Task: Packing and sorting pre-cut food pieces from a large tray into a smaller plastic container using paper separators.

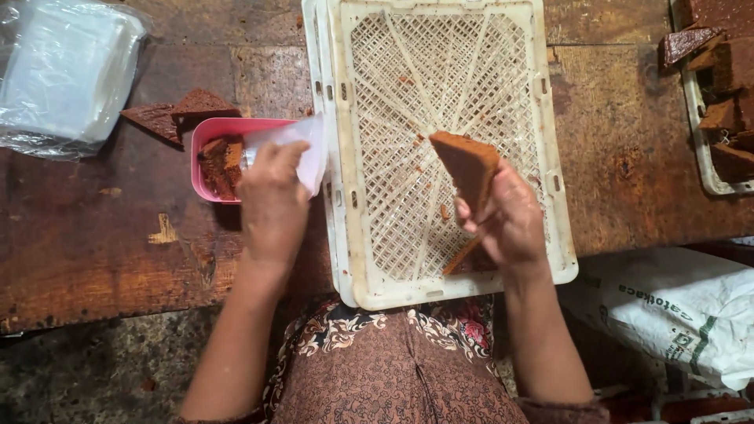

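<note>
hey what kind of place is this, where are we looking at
Probably a small food-packing workshop. A worn wooden table holds a white plastic crate, brown cake slabs and a stack of clear bags; the right hand holds a brown wedge.

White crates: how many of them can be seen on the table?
2. One crate lies in the middle, under the right hand. A second crate sits at the right edge, cut off by the frame, holding brown wedges. Others may lie out of view.

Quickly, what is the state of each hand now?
Left hand: closed on a clear plastic bag.
Right hand: closed, holding a brown cake slice.
</note>
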